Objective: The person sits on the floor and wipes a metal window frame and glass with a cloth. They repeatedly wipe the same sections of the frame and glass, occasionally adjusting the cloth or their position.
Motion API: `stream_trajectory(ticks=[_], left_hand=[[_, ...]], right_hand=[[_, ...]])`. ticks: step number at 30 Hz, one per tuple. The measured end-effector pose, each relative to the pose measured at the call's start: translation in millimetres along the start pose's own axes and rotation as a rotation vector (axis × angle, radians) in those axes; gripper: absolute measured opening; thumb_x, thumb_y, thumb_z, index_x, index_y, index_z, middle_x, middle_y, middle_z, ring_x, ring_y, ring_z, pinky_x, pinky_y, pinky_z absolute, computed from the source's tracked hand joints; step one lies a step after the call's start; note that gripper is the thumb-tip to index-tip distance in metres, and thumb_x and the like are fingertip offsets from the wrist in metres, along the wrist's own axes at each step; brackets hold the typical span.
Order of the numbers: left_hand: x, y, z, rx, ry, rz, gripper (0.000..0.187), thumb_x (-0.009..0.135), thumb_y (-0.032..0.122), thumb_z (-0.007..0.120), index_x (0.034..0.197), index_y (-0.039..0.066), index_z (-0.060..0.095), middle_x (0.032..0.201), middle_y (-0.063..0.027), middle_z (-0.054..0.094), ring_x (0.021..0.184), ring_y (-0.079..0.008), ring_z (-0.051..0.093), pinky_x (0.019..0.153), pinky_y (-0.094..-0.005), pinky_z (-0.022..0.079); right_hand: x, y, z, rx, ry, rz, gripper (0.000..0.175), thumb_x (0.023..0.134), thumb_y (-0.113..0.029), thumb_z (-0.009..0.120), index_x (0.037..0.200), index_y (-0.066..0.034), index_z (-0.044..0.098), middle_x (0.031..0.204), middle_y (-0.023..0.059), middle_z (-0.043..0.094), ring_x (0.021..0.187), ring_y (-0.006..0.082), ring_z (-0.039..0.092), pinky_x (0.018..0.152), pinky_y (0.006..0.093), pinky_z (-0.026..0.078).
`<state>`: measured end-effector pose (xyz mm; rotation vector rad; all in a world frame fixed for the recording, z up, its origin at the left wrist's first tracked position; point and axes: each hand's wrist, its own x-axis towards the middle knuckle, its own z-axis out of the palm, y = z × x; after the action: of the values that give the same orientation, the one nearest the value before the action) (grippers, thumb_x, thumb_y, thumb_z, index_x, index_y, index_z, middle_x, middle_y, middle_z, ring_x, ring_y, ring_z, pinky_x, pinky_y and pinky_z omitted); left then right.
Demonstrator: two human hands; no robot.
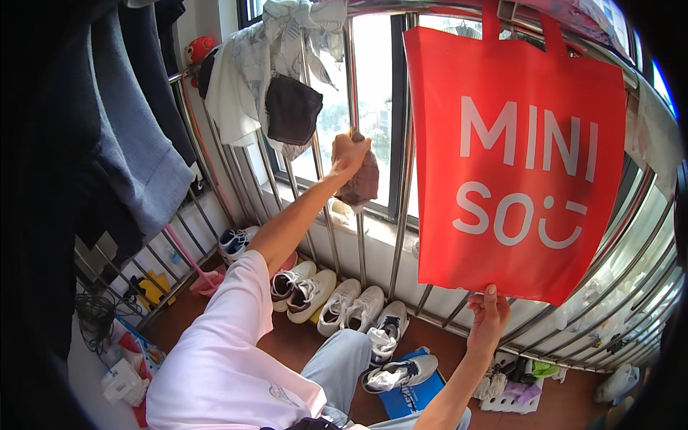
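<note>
My left hand [349, 153] is closed around an upright metal bar of the railing, with a brown cloth [359, 185] in its grip that hangs below the fingers. Below a large red tote bag [516, 134] that hangs by its handles from the top rail, my right hand [488, 317] pinches the bag's lower edge. The thumb lies in front of the edge, and the fingers are partly hidden. The bag bears the white MINISO brand lettering. Just left of my left hand, a dark cloth [293, 110] hangs on the railing beside a pale patterned cloth [279, 48].
White sneakers [312, 295] stand along the railing's foot. A grey-and-navy shoe [406, 373] rests on a blue printed box or bag [411, 400]. Dark and blue-grey garments [140, 156] hang at left. A white perforated basket [510, 403] holds cloths at lower right. A pink dustpan [207, 282] stands in the left corner.
</note>
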<state>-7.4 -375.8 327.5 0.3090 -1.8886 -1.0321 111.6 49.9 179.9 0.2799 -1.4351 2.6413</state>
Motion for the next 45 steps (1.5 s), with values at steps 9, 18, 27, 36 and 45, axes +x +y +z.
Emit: stream_trajectory(ticks=[9,18,27,36,45], left_hand=[[177.5,187.1,-43.1,-0.120,0.218,0.113,0.030,0.076,0.017,0.077,0.096,-0.004,0.069,0.090,-0.0124,0.072,0.075,-0.0214,0.068,0.063,-0.0392,0.054],[173.5,167.2,-68.7,-0.562,-0.364,0.053,0.012,0.088,0.023,0.067,0.084,0.013,0.064,0.070,-0.0015,0.062,0.058,-0.0179,0.061,0.053,-0.0354,0.050],[110.2,104.6,-36.8,-0.432,-0.137,0.066,0.019,0.091,0.023,0.062,0.081,0.007,0.064,0.067,-0.0025,0.058,0.056,-0.0167,0.054,0.051,-0.0362,0.044],[-66.3,-78.9,18.5,-0.055,-0.010,0.044,0.028,0.080,0.028,0.077,0.081,0.001,0.069,0.071,-0.0023,0.067,0.069,-0.0112,0.060,0.064,-0.0313,0.051],[-222.8,-220.4,70.1,0.082,0.020,-0.187,0.030,0.080,0.026,0.076,0.097,0.004,0.064,0.081,-0.0220,0.071,0.082,-0.0441,0.069,0.073,-0.0506,0.054]], right_hand=[[9.8,4.5,2.3,-0.002,-0.005,-0.018,0.034,0.096,-0.034,0.076,0.101,-0.0022,0.066,0.086,0.0033,0.069,0.069,0.0123,0.066,0.062,0.0254,0.051],[9.5,16.1,5.9,0.012,0.016,-0.008,0.036,0.097,-0.035,0.074,0.105,-0.0004,0.065,0.087,0.0030,0.069,0.070,0.0120,0.066,0.063,0.0245,0.050],[7.4,42.6,47.4,-0.057,0.022,0.060,0.046,0.096,-0.040,0.074,0.116,0.0007,0.065,0.100,0.0047,0.070,0.072,0.0124,0.066,0.064,0.0267,0.049],[2.7,67.5,70.1,-0.059,0.003,0.021,0.060,0.099,-0.052,0.065,0.126,0.0015,0.058,0.111,0.0079,0.069,0.075,0.0146,0.068,0.067,0.0281,0.050],[16.0,76.5,69.1,-0.212,0.018,-0.028,0.069,0.099,-0.060,0.059,0.130,0.0016,0.056,0.113,0.0074,0.068,0.080,0.0163,0.066,0.068,0.0288,0.048]])
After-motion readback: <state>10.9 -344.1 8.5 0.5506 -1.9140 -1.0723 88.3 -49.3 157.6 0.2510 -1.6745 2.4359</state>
